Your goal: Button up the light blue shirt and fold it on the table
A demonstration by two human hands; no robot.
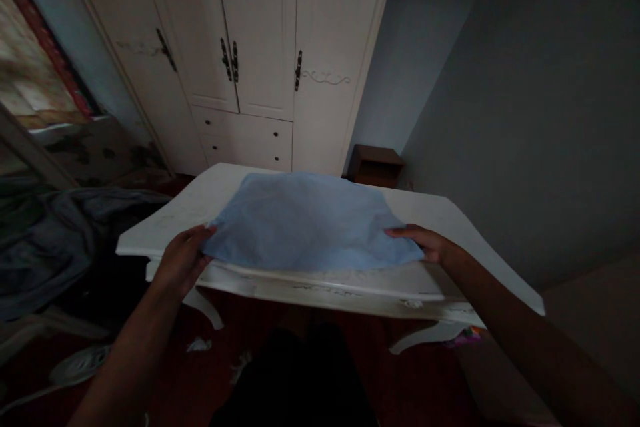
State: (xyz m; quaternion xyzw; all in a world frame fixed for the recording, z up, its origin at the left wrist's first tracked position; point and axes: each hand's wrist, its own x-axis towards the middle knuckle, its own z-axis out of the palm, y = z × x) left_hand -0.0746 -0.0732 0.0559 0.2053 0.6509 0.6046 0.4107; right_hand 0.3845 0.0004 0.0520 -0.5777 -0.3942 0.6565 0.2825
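A light blue cloth (305, 220) lies spread on a white table (450, 213) in front of me. My left hand (183, 260) rests at the cloth's near left corner, fingers curled onto its edge. At the near right corner my right hand (423, 241) lies with its fingers pressed together on the cloth's edge. Whether either hand actually pinches the fabric is hard to make out in the dim light.
A white wardrobe (260, 47) with dark handles stands behind the table. A small brown stool (375, 163) sits by the grey wall at right. Dark bedding (60, 233) lies at left. Scraps of white paper (199, 345) lie on the red floor under the table.
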